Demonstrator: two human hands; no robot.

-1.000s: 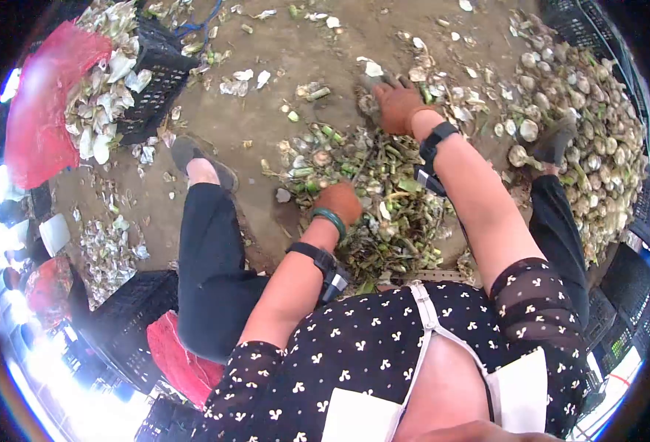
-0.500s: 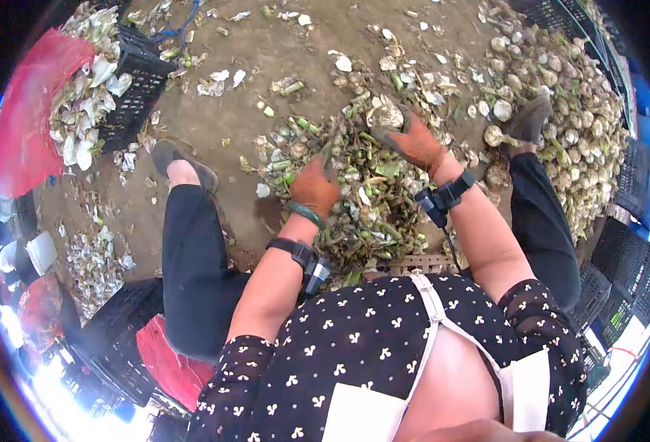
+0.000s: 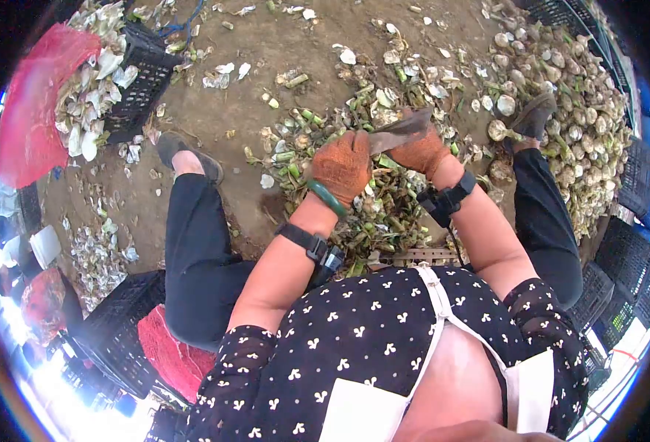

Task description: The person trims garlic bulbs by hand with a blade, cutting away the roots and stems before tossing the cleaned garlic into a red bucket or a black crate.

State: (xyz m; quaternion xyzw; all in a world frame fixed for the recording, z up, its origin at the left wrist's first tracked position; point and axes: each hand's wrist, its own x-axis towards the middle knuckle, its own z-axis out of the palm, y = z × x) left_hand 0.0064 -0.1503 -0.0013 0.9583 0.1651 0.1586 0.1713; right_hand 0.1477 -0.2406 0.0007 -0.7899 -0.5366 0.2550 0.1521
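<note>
My left hand (image 3: 342, 168), in an orange glove with a green bangle at the wrist, is closed above a heap of cut stems and leaves (image 3: 384, 221). My right hand (image 3: 419, 152), gloved alike, is closed close beside it. Between them lies a flat dark grey shape (image 3: 398, 134); whether it is a blade or the dark part of a glove cannot be made out. What either hand grips is hidden. Pale garlic bulbs or skins (image 3: 387, 116) show just beyond the hands.
A large pile of garlic bulbs (image 3: 575, 125) lies at the right, past my shoe (image 3: 535, 118). At the upper left stand a black crate (image 3: 137, 85) with pale skins and a red mesh bag (image 3: 41, 110). More black crates (image 3: 623, 254) stand at the right edge.
My left hand has moved up and right, close to my right hand, and closed. My right hand has turned inward and its fingers have folded. The flat dark shape now shows between them.
</note>
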